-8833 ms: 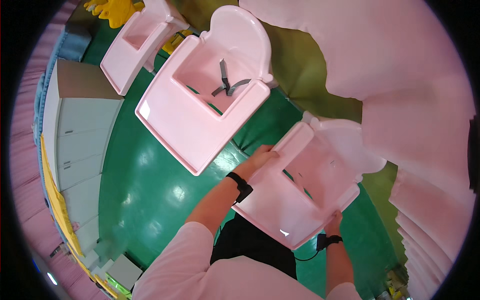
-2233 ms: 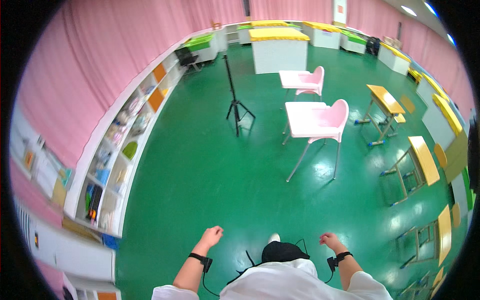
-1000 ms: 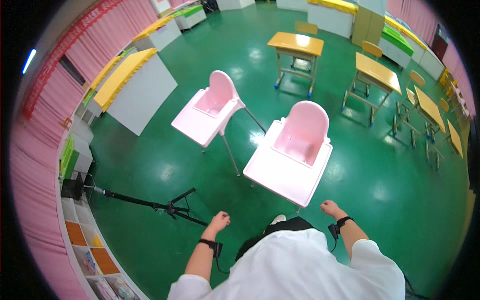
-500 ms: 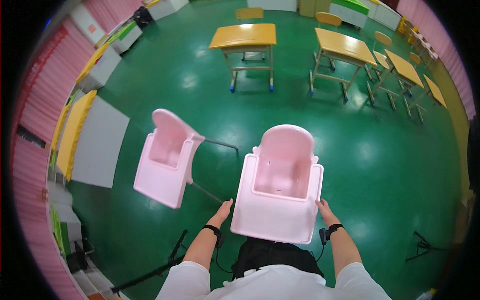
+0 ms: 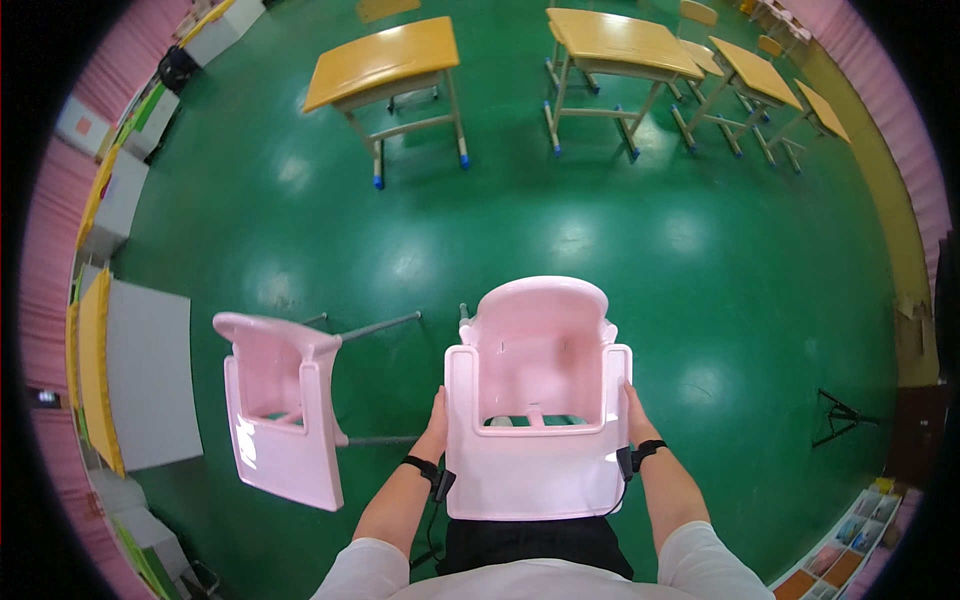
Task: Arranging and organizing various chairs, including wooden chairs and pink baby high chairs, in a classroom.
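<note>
Straight in front of me is a pink high chair [image 5: 535, 478] with a rounded backrest and a wide tray facing me. My left hand [image 5: 437, 425] presses against the tray's left edge, its fingers mostly hidden behind the rim. On the opposite edge my right hand [image 5: 637, 415] takes hold the same way, thumb side up. Through the seat's leg openings some green floor shows. A second pink high chair [image 5: 285, 410] stands to the left, turned partly sideways on grey metal legs, and neither hand touches it.
Yellow-topped school desks [image 5: 390, 65] with chairs line the far side of the green floor [image 5: 480, 215]. A white board-like unit with a yellow edge [image 5: 150, 375] stands at left. A black tripod stand [image 5: 845, 418] and a shelf of sorted items [image 5: 845, 545] are at right.
My left hand has come from beside the tray onto its edge, and the right hand sits farther along its side. My view has turned right, shifting the desks and second chair leftward.
</note>
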Demonstrator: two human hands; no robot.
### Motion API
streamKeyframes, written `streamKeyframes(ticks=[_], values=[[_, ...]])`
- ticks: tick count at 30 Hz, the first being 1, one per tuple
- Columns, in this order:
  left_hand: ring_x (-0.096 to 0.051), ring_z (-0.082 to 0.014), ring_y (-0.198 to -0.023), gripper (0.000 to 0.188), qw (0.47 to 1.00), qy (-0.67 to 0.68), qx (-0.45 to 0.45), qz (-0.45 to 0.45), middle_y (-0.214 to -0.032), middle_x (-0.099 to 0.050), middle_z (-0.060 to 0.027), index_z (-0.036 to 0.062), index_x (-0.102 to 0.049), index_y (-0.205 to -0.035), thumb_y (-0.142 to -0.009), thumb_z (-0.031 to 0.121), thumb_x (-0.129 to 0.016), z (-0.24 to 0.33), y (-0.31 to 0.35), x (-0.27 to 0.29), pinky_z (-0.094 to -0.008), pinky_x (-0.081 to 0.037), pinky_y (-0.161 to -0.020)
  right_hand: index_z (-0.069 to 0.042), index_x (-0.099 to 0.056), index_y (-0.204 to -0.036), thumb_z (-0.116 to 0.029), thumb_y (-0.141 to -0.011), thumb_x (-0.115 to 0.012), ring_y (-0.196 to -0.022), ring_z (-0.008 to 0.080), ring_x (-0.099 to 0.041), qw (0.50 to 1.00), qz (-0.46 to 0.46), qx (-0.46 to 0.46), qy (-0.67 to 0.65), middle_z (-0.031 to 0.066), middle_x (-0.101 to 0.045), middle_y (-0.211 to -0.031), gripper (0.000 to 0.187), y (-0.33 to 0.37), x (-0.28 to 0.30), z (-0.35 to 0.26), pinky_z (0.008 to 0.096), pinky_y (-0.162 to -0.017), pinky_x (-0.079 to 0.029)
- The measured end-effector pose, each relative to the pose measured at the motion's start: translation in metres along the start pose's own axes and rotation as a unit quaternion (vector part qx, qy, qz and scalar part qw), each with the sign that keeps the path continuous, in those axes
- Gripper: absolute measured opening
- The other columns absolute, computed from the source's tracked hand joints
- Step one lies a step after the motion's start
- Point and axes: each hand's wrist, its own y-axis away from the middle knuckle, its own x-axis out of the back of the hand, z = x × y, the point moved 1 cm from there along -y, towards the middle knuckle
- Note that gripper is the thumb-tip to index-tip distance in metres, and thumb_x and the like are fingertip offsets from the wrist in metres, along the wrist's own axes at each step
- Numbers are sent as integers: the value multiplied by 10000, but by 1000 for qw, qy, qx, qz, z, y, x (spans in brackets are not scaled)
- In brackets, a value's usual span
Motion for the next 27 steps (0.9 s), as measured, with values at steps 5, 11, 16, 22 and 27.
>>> streamKeyframes(ticks=[5, 11, 16, 22, 27], values=[[-480, -256, -1137, 587, 995, -55, 24, -77, -1253, -486, -139, 32, -390, -1298, -925, 456, -231, 60, -11, -69, -367, -358, -988, 38, -480, -1187, -390, -868, -451, -995, 251, -562, 998, 61, 20, 21, 148, -566, -1116, 535, 34, -10, -63, 349, -874, -430], [-486, -254, -1134, 584, 976, -144, 51, -158, -1254, -489, -128, 56, -384, -1310, -917, 459, -231, 110, -52, -204, -388, -368, -982, 55, -528, -1102, -370, -844, -489, -841, 233, -604, 992, 116, 58, 8, 141, -608, -974, 498, 88, 21, -167, 339, -749, -477], [-455, -271, -1166, 603, 946, -219, 104, -216, -1282, -462, -133, 47, -368, -1318, -900, 463, -243, 143, -84, -374, -398, -343, -1001, 76, -532, -1089, -313, -821, -524, -784, 239, -615, 985, 116, 124, -41, 145, -616, -939, 473, 95, 107, -254, 346, -694, -492], [-467, -277, -1152, 587, 913, -285, 85, -281, -1264, -476, -143, 28, -379, -1304, -894, 434, -272, 179, -158, -580, -386, -341, -999, 77, -521, -1103, -290, -829, -507, -836, 241, -613, 977, 119, 152, -93, 156, -610, -991, 459, 118, 175, -407, 346, -739, -493], [-470, -278, -1146, 586, 885, -324, 125, -310, -1245, -490, -145, 18, -394, -1290, -884, 432, -311, 188, -201, -774, -378, -345, -992, 51, -502, -1122, -299, -844, -479, -865, 236, -606, 954, 116, 223, -165, 153, -597, -997, 447, 143, 244, -535, 349, -776, -491]])
